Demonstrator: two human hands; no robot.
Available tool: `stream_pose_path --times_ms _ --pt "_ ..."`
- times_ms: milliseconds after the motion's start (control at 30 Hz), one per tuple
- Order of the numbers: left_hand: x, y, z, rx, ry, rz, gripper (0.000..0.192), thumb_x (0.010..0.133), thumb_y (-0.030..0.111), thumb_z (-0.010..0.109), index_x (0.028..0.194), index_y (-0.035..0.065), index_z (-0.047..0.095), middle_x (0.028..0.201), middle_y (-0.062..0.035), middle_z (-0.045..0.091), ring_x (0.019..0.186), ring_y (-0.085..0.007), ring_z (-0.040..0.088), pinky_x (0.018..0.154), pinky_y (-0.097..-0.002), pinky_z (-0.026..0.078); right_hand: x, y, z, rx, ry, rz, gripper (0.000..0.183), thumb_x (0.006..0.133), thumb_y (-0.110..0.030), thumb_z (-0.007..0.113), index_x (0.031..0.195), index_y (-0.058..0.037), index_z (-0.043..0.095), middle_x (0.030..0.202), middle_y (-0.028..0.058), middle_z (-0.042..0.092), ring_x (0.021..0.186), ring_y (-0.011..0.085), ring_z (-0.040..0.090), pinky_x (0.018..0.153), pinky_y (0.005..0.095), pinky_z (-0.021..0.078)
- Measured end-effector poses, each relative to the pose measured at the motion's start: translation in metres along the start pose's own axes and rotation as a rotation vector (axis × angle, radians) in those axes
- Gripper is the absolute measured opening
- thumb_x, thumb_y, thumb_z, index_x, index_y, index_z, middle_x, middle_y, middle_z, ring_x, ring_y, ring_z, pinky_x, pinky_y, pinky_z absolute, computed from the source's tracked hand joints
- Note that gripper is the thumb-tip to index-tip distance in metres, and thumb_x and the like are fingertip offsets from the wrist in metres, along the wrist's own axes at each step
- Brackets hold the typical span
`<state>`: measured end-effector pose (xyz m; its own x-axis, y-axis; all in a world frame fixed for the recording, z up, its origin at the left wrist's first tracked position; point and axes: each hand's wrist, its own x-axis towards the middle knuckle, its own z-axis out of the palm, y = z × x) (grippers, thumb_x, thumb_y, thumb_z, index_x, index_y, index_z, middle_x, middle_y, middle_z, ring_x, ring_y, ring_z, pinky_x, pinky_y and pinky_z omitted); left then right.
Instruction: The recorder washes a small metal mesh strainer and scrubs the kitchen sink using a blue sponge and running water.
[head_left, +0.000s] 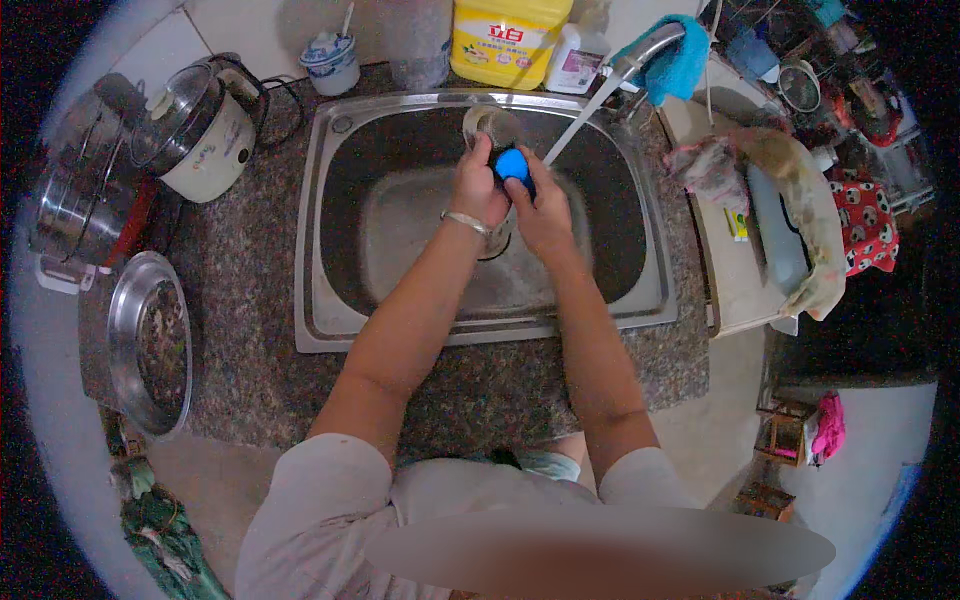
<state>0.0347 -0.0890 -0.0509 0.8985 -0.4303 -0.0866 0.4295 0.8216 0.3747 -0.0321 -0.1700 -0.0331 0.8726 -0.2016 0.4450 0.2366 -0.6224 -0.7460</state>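
Observation:
Over the stainless steel sink (309, 225), both my hands are close together around a small object with a rounded bright blue face (513, 164); its exact kind is unclear. My left hand (478, 189), with a bangle at the wrist, cups its left side. The fingers of my right hand (543, 214) press on the blue face from the right. Just beyond my left thumb is a pale round item (486, 124), partly hidden, and I cannot tell whether it is held. A stream of water (577, 124) runs from the faucet (654, 46) into the basin, right beside my right fingers.
A blue cloth (679, 67) drapes over the faucet. Behind the sink stand a yellow detergent jug (510, 45), a white bottle (577, 60) and a lidded jar (331, 66). Left are an electric pot (214, 150) and a metal basin (154, 345). A plastic bag (817, 210) lies right.

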Motion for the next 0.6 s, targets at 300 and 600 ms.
stream_pose_path --times_ms 300,600 --pt "-0.002 0.002 0.010 -0.025 -0.067 0.020 0.039 0.093 0.030 0.026 0.120 0.0046 0.041 0.116 -0.0084 0.051 0.106 -0.0246 0.049 0.093 -0.0404 0.038 0.001 0.021 -0.015 -0.017 -0.005 0.313 0.038 0.074 -0.023 0.064 0.102 -0.0033 0.048 0.089 0.0150 0.058 0.074 0.0243 0.056 0.069 0.0342 0.0437" --pt "0.004 0.005 -0.004 -0.030 0.041 -0.026 0.039 0.093 0.031 0.031 0.119 0.0051 0.043 0.118 -0.0076 0.050 0.108 -0.0238 0.047 0.094 -0.0398 0.035 0.002 0.007 -0.021 -0.026 -0.051 0.251 0.034 0.073 -0.024 0.062 0.095 0.0013 0.054 0.082 0.0154 0.059 0.074 0.0252 0.056 0.070 0.0333 0.0428"
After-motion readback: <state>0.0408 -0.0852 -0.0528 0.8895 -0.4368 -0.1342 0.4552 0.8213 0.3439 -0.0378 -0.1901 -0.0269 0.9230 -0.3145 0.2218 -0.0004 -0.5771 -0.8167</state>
